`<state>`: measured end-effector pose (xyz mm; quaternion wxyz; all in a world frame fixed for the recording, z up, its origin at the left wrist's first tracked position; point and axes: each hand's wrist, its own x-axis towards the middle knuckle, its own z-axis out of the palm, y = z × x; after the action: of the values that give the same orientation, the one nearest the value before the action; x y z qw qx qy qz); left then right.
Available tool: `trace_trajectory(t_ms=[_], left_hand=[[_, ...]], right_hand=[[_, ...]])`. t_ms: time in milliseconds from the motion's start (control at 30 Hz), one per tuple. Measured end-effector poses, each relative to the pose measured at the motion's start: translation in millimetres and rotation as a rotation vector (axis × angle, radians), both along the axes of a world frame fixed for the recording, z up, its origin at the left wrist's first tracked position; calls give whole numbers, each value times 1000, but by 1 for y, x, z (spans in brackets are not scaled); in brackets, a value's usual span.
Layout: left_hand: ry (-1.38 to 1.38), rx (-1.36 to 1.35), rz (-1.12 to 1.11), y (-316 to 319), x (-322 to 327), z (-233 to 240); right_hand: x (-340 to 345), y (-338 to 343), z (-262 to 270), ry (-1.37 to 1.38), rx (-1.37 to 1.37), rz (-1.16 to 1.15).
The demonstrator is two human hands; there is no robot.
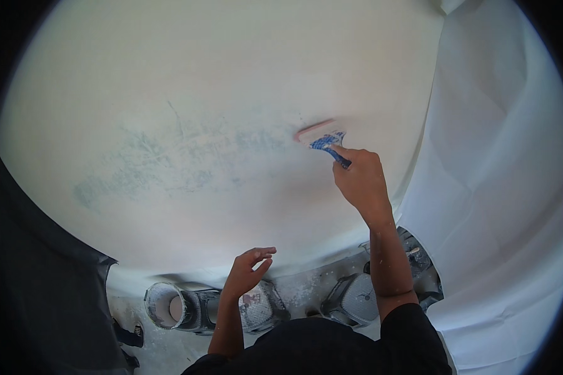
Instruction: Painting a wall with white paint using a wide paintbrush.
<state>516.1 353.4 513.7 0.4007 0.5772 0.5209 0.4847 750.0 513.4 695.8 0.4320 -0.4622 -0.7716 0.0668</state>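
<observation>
My right hand (362, 180) is closed around the blue handle of a wide flat paintbrush (326, 136), which is smeared with whitish material. The brush's pinkish front edge lies against a large cream-white surface (244, 70), right of a band of faint bluish-grey smears (145, 161). My left hand (249, 272) holds nothing, its fingers apart and slightly bent, near the lower edge of that surface.
Below the surface's edge stand a paint-spattered bucket (166, 307) and plastic stools (354, 300) on a speckled floor (300, 290). White sheeting (492, 187) hangs at the right, dark sheeting (42, 262) at the left. A person's foot (138, 333) shows at lower left.
</observation>
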Motion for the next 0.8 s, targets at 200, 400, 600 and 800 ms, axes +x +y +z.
trace_trajectory(t_ms=[200, 400, 600, 800], left_hand=[[111, 13, 30, 9, 18, 13], [532, 308, 280, 33, 23, 33], [608, 339, 369, 43, 17, 38], [631, 329, 331, 47, 19, 34]], right_hand=[[-3, -22, 54, 145, 99, -5], [-3, 4, -60, -48, 87, -87], [13, -18, -154, -129, -150, -83], [40, -16, -173, -146, -255, -9]])
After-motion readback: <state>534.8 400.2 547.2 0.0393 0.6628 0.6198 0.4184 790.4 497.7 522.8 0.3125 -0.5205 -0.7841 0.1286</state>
